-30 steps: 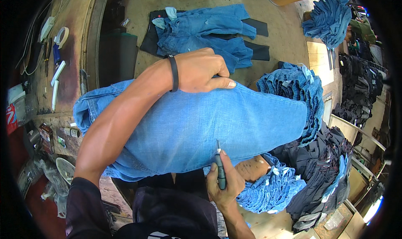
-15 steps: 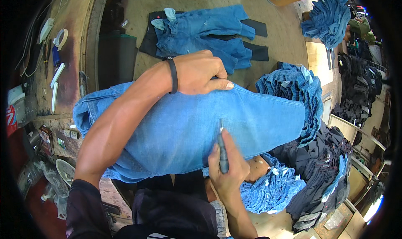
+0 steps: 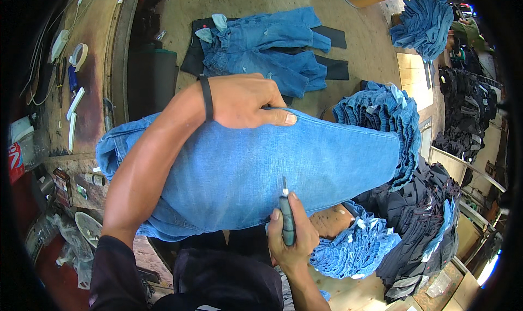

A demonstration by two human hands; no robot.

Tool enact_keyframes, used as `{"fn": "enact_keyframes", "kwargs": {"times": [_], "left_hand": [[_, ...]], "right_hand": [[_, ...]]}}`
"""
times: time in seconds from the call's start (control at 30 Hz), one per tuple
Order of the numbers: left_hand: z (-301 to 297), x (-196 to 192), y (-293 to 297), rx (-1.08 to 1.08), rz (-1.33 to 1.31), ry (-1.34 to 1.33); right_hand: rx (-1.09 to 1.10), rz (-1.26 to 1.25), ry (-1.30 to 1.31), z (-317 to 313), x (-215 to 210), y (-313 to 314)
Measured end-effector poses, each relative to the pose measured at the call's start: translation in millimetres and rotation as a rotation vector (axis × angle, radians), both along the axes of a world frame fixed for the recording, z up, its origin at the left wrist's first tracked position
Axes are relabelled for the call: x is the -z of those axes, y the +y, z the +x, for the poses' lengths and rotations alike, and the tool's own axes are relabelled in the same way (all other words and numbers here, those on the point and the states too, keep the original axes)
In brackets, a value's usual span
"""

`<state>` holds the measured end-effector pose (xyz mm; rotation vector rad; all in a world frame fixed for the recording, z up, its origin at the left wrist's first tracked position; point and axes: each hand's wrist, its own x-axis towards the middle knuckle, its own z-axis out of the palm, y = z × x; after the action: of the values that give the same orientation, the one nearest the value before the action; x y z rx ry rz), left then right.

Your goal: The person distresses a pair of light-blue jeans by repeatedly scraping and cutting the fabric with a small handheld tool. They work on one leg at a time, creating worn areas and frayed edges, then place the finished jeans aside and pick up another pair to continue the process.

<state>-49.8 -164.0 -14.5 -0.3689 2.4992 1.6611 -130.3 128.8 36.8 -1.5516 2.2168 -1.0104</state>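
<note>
The blue jeans leg [image 3: 261,169] lies stretched across the middle of the view. The right hand [image 3: 289,237], at six o'clock, has a clenched grip on a small dark-handled blade tool [image 3: 286,218], whose tip has crept up onto the denim since a second ago, so cutting looks underway. The left hand [image 3: 245,101], at twelve o'clock, presses flat on the cloth, grasping nothing. Stacked denim [image 3: 381,115] sits at three o'clock.

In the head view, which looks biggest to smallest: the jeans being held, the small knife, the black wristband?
1. Jeans, by far the largest.
2. Knife in the right hand.
3. Wristband, roughly alike; ranking unsure.
</note>
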Motion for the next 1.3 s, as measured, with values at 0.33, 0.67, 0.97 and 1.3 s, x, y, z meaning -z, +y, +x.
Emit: {"fn": "enact_keyframes", "kwargs": {"times": [0.33,0.67,0.97,1.3], "left_hand": [[-0.3,11.6,1.1,-0.054,-0.023,0.123],[0.0,13.0,2.5,-0.071,-0.008,0.147],[-0.2,8.9,0.5,-0.059,0.013,0.097],[-0.3,14.9,2.5,-0.067,0.008,0.129]], "right_hand": [[-0.074,-0.018,0.076,-7.9,12.8,-39.9],[-0.081,0.086,0.054,-8.8,8.3,-40.1],[-0.099,0.035,0.003,-11.6,7.3,-37.6],[-0.048,0.034,0.036,-9.3,9.7,-35.8]]}}
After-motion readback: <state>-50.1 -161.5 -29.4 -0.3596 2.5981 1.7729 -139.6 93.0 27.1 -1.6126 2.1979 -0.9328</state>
